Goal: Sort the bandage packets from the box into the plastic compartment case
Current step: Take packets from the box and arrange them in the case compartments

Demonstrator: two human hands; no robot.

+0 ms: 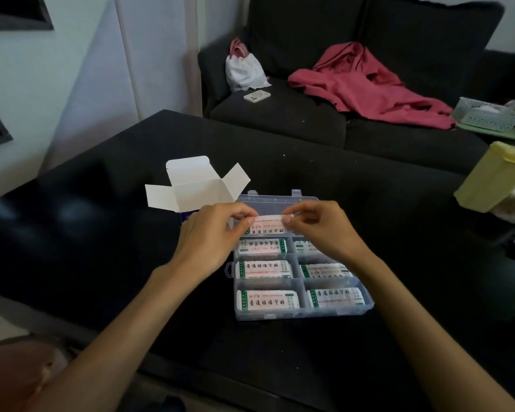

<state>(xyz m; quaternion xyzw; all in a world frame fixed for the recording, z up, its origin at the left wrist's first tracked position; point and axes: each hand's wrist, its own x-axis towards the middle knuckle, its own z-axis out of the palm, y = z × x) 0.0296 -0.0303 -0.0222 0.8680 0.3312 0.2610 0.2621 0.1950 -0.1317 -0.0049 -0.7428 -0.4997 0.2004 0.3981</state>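
Left hand (208, 233) and right hand (321, 227) each pinch one end of a bandage packet (268, 225) above the compartment case (304, 313); opened box (195, 188) just behind.

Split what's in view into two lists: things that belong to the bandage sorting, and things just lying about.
Part of the job:
- opened box
- plastic compartment case
- bandage packet, pinched by left hand and right hand
- packets already in compartments

Lying about:
- white bag
- phone
- red garment
- mesh basket
- yellow container
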